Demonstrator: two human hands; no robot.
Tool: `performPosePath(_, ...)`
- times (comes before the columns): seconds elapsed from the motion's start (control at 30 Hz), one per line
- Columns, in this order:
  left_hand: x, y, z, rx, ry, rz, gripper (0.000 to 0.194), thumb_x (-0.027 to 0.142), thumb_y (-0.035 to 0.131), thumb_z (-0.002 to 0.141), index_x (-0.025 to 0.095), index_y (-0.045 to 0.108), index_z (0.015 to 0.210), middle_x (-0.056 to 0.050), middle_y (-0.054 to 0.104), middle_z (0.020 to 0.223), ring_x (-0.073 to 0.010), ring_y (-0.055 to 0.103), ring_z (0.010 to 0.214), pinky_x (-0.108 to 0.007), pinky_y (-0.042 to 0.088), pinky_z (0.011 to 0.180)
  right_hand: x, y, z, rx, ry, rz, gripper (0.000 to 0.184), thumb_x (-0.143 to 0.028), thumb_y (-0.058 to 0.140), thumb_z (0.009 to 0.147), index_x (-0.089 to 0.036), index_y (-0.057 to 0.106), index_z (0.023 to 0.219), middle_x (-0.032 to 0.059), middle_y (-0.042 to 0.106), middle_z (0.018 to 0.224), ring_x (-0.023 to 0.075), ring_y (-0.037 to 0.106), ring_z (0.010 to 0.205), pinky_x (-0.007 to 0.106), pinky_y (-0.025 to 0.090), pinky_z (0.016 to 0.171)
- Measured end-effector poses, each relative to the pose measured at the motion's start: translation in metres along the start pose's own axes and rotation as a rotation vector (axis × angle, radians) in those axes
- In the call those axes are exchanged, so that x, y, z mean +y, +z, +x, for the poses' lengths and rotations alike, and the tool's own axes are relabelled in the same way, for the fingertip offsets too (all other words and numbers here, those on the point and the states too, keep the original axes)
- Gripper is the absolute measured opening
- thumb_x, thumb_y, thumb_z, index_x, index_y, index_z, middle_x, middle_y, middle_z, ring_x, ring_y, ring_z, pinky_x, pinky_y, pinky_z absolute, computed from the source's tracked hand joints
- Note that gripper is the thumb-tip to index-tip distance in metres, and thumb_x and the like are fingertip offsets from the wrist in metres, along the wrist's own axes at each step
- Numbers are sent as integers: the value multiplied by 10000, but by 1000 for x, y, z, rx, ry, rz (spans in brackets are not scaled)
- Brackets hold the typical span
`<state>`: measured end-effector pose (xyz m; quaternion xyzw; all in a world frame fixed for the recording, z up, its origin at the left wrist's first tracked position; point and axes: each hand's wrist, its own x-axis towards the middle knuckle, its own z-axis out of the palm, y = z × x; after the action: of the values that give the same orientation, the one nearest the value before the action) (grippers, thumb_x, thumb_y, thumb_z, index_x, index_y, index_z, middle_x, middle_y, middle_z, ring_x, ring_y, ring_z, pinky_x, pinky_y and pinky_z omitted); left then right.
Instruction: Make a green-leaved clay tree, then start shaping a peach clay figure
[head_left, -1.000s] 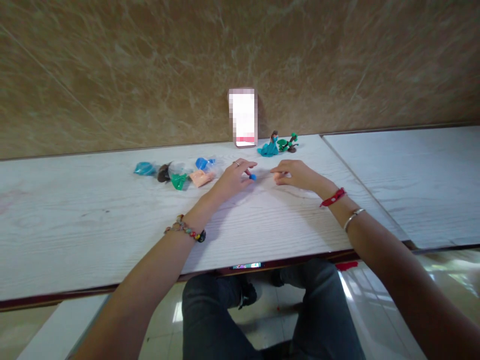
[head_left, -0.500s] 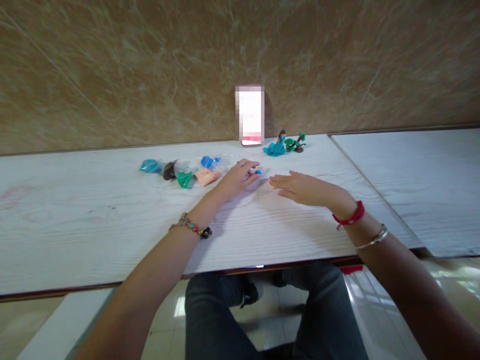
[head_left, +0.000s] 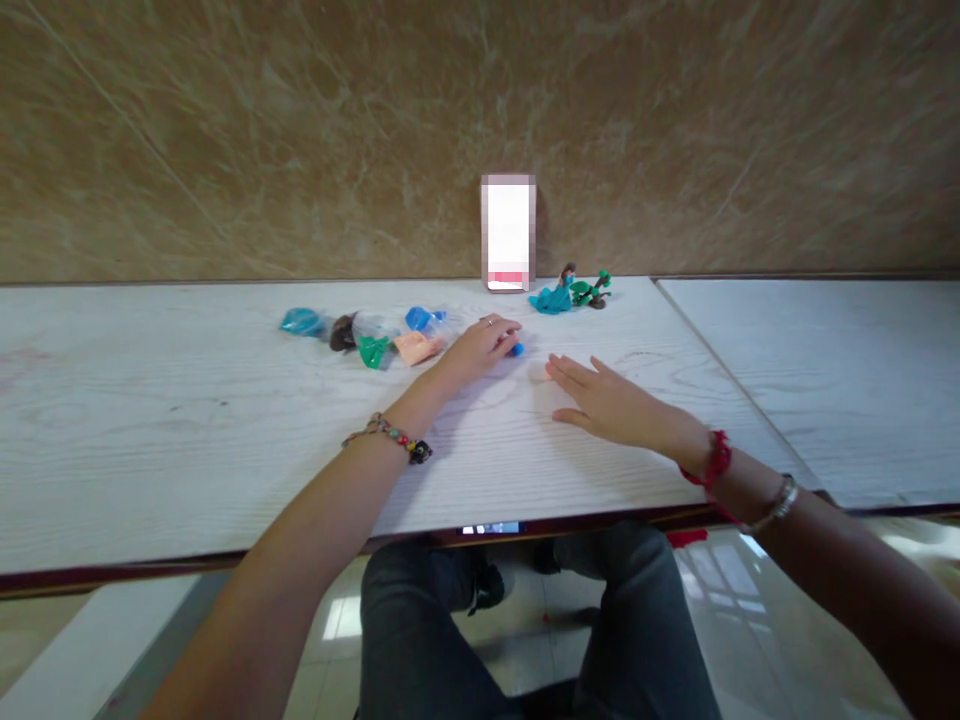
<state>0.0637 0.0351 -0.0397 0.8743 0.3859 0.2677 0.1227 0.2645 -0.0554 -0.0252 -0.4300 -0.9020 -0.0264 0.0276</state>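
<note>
At the middle of the table, my left hand (head_left: 480, 348) has its fingers curled round a small blue ball of what looks like modelling clay (head_left: 517, 349), which shows at the fingertips. To its right, my right hand (head_left: 600, 398) is held palm down with fingers stretched out, just above or on the tabletop; whether anything lies under its palm is hidden. Beyond both hands stand a clay figure in a teal dress (head_left: 553, 296) and a small green and brown clay tree (head_left: 596, 290).
Left of my hands lie clear bags of clay: teal (head_left: 302, 322), brown (head_left: 343, 333), green (head_left: 373, 351), peach (head_left: 418, 347) and blue (head_left: 420, 318). A phone with a blurred screen (head_left: 508, 230) leans against the brown marbled wall (head_left: 300, 140). The white table (head_left: 187, 450) has a seam at right.
My right hand has drawn back a little towards me and away from my left hand, its fingers more spread. My left hand stays at the blue ball. The view has shifted slightly.
</note>
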Motion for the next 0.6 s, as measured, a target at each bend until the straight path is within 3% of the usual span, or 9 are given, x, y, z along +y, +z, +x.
performPosePath(0.13, -3, -2, -1, 15, 7, -1, 292, 283, 370, 857, 133, 557, 1023, -82, 589, 1020, -162, 540, 956, -318, 420, 872, -8, 2, 19, 15, 102, -50, 570, -394, 249, 894, -26, 295, 1326, 181, 277, 1401, 275, 270, 1287, 488, 292, 995)
performPosePath(0.27, -4, -5, -2, 46, -19, -16, 291, 281, 369, 857, 132, 563, 1014, -81, 592, 1013, -159, 543, 952, -312, 421, 871, -22, 0, -6, 15, 58, -69, 544, -403, 245, 894, -58, 360, 1299, 166, 365, 1360, 256, 321, 1263, 471, 269, 1015)
performPosePath(0.37, -4, -4, -1, 47, -8, -16, 294, 278, 370, 856, 122, 572, 1003, -88, 595, 1004, -162, 546, 939, -312, 424, 862, -27, 3, -15, 40, 82, -68, 558, -424, 240, 890, -82, 329, 1321, 151, 326, 1385, 248, 304, 1274, 478, 253, 1023)
performPosePath(0.53, -5, -6, -5, 38, 8, 0, 300, 290, 369, 854, 129, 583, 989, -88, 605, 984, -166, 552, 914, -316, 435, 839, -13, 9, 26, 39, 266, -36, 536, -378, 225, 900, -52, 325, 1313, 175, 286, 1398, 265, 284, 1282, 514, 290, 982)
performPosePath(0.6, -6, -9, -7, 48, -7, 5, 306, 286, 363, 854, 124, 586, 985, -91, 611, 981, -168, 553, 917, -317, 434, 842, -14, 9, 26, 36, 249, -23, 520, -367, 237, 899, -58, 346, 1302, 174, 316, 1385, 260, 295, 1277, 489, 310, 977)
